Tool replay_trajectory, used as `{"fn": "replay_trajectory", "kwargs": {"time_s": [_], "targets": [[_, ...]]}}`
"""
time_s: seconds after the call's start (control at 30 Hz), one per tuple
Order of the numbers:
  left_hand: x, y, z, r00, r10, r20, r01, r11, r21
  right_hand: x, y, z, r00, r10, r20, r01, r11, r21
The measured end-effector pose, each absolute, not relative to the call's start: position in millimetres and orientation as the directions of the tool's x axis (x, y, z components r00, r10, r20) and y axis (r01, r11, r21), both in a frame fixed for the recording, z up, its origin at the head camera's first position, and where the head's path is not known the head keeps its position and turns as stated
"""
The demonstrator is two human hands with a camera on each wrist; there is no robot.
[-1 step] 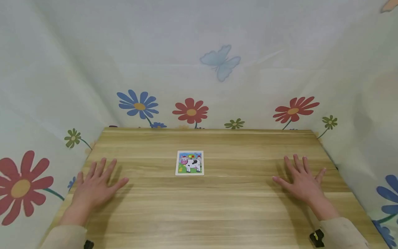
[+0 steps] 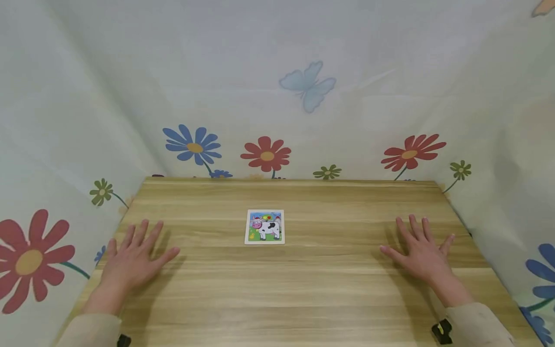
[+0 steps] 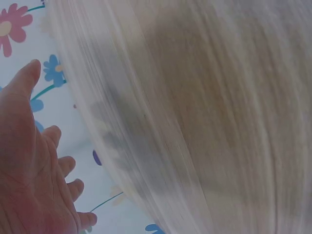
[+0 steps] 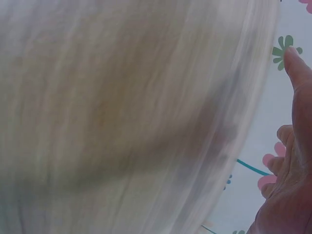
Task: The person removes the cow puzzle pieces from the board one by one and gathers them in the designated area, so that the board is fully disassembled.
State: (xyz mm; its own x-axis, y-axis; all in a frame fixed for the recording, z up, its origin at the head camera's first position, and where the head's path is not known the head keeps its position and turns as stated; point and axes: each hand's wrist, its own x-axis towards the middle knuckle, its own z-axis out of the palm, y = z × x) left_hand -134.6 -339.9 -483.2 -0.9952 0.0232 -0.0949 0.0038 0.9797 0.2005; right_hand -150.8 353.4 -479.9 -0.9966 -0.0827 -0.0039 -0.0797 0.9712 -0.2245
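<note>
A small, squarish picture card [image 2: 265, 227], printed with a cartoon cow and bordered in white, is seen lying flat on a wood-grain tabletop [image 2: 277, 289], in its far half and slightly left of the middle. Nothing is held: at both the left hand [image 2: 132, 262] and the right hand [image 2: 427, 258], the grip is spread wide, palm down, near a side edge of the tabletop and well apart from the card. Whether the wood is touched by any finger cannot be told. The card is judged light, stiff and perhaps slick (its thickness is too small to tell), so it would best be taken by two opposite edges, or raised at one white border with a fingernail. Ample room is offered on both sides and toward the near side; less is found behind, where the far edge is backed by a flower-printed cloth [image 2: 234, 58].
</note>
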Motion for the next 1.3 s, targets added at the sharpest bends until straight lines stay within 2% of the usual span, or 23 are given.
{"fn": "replay_trajectory", "kwargs": {"time_s": [0.47, 0.7, 0.97, 1.3], "targets": [[-131, -334, -483, -0.994, 0.058, -0.098, 0.037, 0.977, 0.209, -154, 341, -481, -0.995, -0.101, -0.027, -0.092, 0.969, -0.230], [-132, -315, -488, -0.991, 0.104, -0.085, 0.082, 0.970, 0.229, -155, 339, -483, -0.993, -0.112, -0.035, -0.102, 0.970, -0.220], [-138, -285, -482, -0.976, 0.210, -0.058, 0.194, 0.958, 0.209, -168, 322, -475, -0.987, -0.154, -0.035, -0.144, 0.970, -0.196], [-148, -230, -471, -0.921, 0.385, -0.059, 0.368, 0.910, 0.189, -199, 279, -464, -0.953, -0.298, -0.049, -0.275, 0.925, -0.263]]}}
